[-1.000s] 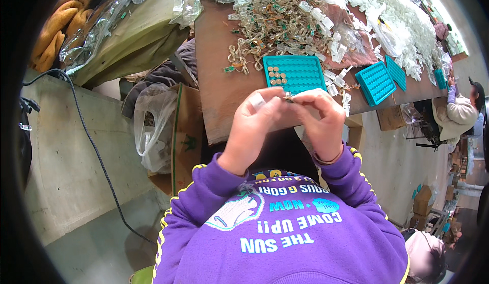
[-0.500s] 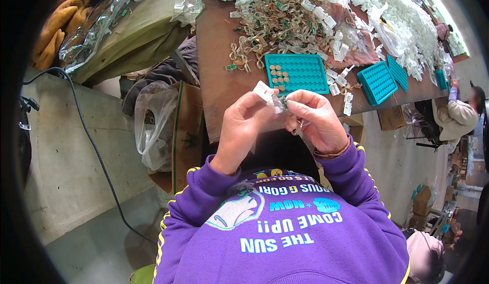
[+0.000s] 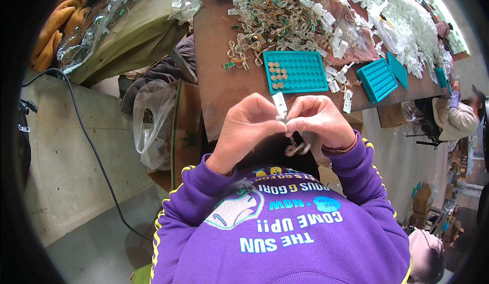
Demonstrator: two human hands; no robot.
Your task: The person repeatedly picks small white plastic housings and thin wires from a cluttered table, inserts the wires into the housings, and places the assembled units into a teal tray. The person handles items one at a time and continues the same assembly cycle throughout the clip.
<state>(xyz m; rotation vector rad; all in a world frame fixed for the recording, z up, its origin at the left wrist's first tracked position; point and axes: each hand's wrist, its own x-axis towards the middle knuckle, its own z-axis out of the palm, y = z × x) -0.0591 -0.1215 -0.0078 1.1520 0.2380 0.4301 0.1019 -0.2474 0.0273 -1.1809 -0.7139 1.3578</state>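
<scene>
In front of my chest, at the table's near edge, both hands meet fingertip to fingertip. My left hand (image 3: 248,125) is closed, its thumb and fingers pinching a small white plastic casing (image 3: 279,104) that stands up between the hands. My right hand (image 3: 324,123) is closed too, pinching at the casing's lower end. A coiled clear wire bundle (image 3: 298,148) hangs below its fingers, slightly blurred. What lies right between the fingertips is hidden. Just beyond the hands sits a teal tray (image 3: 305,75) with several round coin-like discs (image 3: 277,72) in its left-hand pockets.
A large heap of coiled wires (image 3: 285,21) covers the table's far side. Loose white casings (image 3: 336,77) lie right of the tray, near stacked teal trays (image 3: 377,81). White pieces (image 3: 392,24) pile up far right. A cardboard box (image 3: 186,136) with a plastic bag stands left.
The white casing has turned more upright and moved slightly right and down. My hands have come together at its lower end, covering the green part seen earlier.
</scene>
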